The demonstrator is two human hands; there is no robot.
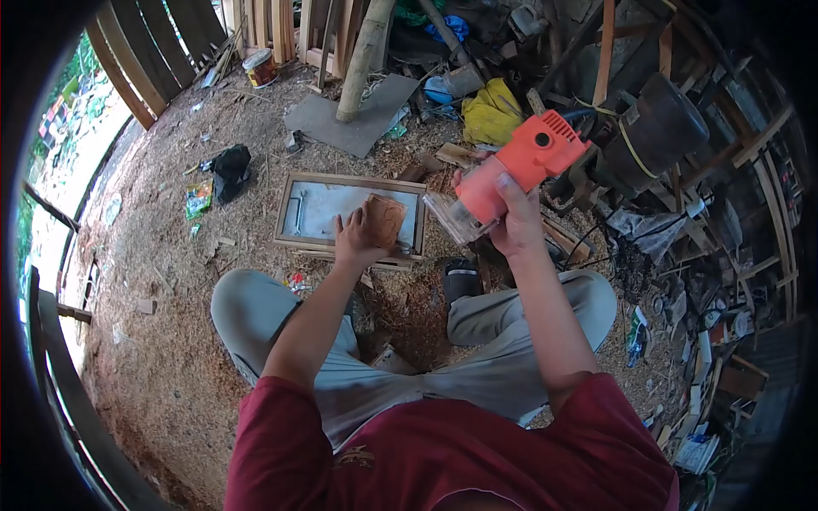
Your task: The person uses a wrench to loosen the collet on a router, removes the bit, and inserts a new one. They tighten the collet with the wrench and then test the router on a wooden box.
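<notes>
My right hand [518, 217] grips an orange trim router [530, 162] with a clear plastic base, raised off the ground and tilted. In front of my crossed legs, my left hand [358, 242] is over a wood-framed tray [332, 180] with a pale panel. Its fingers are spread, and they hold a small brown wooden plaque [389, 218] with carved lines at the thumb side; the thumb itself is hidden. A thin metal tool, perhaps a wrench [299, 210], lies at the tray's left end.
Sawdust covers the dirt ground. A wooden post [361, 68] stands on a grey sheet [319, 122] beyond the tray. A black bag [230, 173] lies to the left, a tin can [260, 68] farther back. Yellow cloth [492, 113], a dark drum [660, 128] and scrap wood crowd the right.
</notes>
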